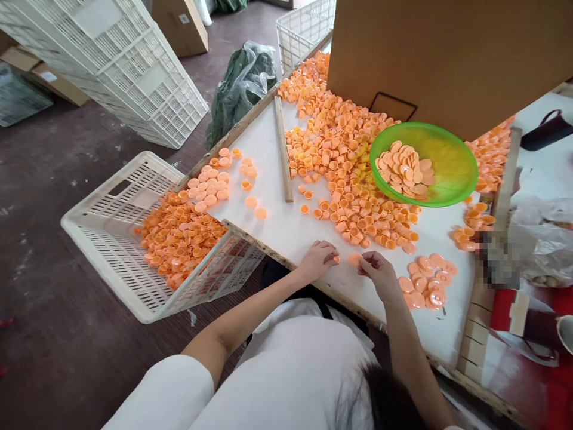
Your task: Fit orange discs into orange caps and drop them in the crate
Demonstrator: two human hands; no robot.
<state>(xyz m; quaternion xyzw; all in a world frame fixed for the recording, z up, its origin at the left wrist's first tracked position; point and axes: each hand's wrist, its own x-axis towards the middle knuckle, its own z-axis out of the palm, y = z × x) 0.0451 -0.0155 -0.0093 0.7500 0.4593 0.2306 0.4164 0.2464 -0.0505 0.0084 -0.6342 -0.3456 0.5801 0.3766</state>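
Near the front edge of the white table (264, 239), my left hand (319, 261) is closed around a small orange plastic cup (336, 259), mostly hidden by the fingers. Just to its right, my right hand (378, 272) pinches a flat round orange disc (354, 259) by its edge. The cup and the disc are a short gap apart. Beyond both hands spreads a large heap of orange cups (353, 209). A pile of orange discs (427, 280) lies right of my right hand.
A green bowl (465, 167) holding discs stands on the heap, before a cardboard box (447, 60). A wooden strip (284, 152) divides the tabletop. At left, a white crate (102, 209) contains many orange pieces, with assembled-looking pieces (210, 186) on the table corner beside it.
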